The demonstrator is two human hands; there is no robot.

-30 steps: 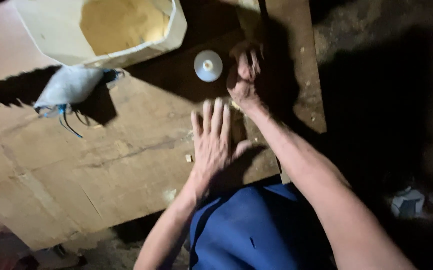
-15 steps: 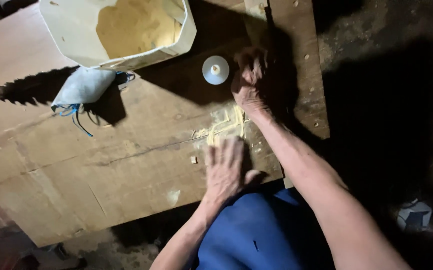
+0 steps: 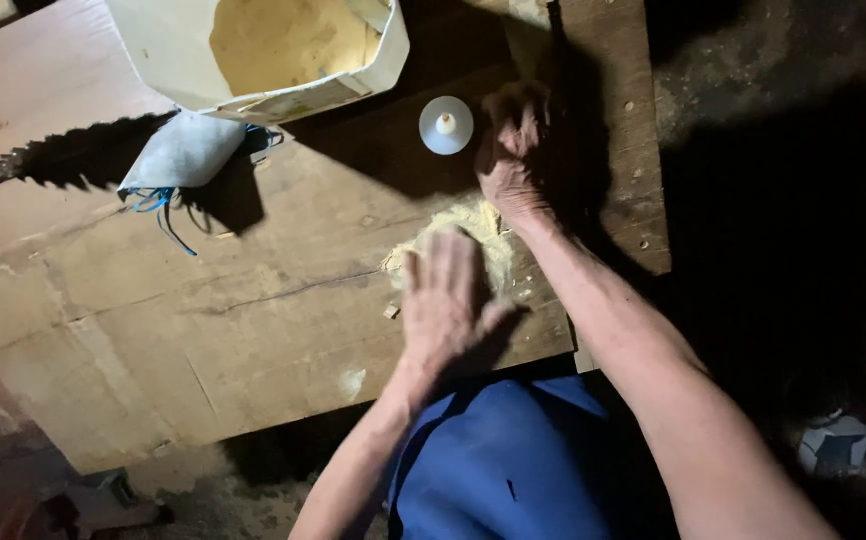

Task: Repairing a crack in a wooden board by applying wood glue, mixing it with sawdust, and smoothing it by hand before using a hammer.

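Head view. The board (image 3: 203,330) is a worn wooden sheet whose near edge runs just in front of the person's blue lap (image 3: 503,460); its right edge stops just beyond the right hand, with dark ground past it. The broad middle and left of the board lie bare, giving open room to that side.

The left hand (image 3: 448,300) lies flat and open, palm down, fingers together, on a small heap of pale powder (image 3: 478,225). It covers the near part of the heap, so the heap's full spread cannot be seen. The right hand (image 3: 513,145) rests just beyond the heap, fingers curled loosely; it sits in shadow, and whether it holds anything cannot be told.

A small white cone-topped cap (image 3: 446,125) stands just left of the right hand, apart from the heap. Further back, a cream tub (image 3: 373,70) filled with the same pale powder is cut off by the top edge. Left of it lies a grey cloth pouch (image 3: 183,155) with blue cords (image 3: 163,205) trailing out. A jagged shadow falls beside the pouch.

A small chip (image 3: 391,311) lies just left of the left hand. At the lower right, on the dark ground, sits a dim pale object (image 3: 833,445), too dark to identify.
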